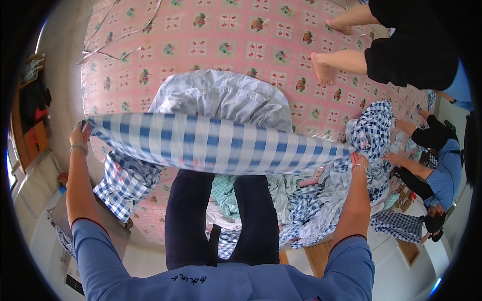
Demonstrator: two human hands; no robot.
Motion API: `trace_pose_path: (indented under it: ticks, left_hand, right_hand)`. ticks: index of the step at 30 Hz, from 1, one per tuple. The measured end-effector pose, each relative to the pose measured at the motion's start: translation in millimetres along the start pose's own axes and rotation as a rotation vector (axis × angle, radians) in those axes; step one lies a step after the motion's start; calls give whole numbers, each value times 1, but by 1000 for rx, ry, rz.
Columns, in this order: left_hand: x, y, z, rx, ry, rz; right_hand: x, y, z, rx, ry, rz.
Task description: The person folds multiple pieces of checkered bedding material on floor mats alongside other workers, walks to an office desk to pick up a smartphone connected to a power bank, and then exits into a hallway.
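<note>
Blue shirt (221,283) nearest; checked cloth (221,145) stretched between left grip (80,134) and right grip (359,160) (both pinching its ends).

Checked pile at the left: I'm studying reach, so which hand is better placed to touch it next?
Probably the left hand: it is much nearer the checked pile, while the right hand is beyond the legs. Both hands grip the large cloth, so the left would need to let go first.

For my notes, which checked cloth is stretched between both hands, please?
The broad-checked cloth, from left hand to right hand; the left pile and right heap lie on the mat.
</note>
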State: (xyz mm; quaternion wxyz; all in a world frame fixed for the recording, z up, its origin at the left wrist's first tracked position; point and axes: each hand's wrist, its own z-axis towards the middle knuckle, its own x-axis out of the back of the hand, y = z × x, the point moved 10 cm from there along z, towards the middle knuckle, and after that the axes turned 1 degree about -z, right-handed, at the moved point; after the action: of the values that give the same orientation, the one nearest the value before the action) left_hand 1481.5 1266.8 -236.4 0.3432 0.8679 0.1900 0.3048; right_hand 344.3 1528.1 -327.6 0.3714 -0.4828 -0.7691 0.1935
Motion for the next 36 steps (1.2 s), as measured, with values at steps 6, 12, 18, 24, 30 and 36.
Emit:
trace_pose_path:
  ticks: [6, 12, 18, 24, 30, 36]
  left_hand:
    - [-87, -47, 41, -22, -49, -55]
    - [-187, -105, 37, -194, -139, -182]
    - [-311, -316, -130, 399, -689, 113]
    - [-274, -537, -265, 1169, -538, 242]
    - [-288, -560, -225, 1004, -288, -263]
    - [-247, -596, -231, 1108, -38, -159]
  right_hand:
    - [-86, 26, 40, 172, -126, 21]
    - [-249, 56, -7, 1033, -342, -1057]
    - [-479, 200, -226, 1531, -1048, -1234]
    - [-580, 277, -229, 1525, -772, -1703]
    - [-572, 305, -254, 1501, -1017, -1755]
    - [-502, 343, -280, 1049, -1561, -1338]
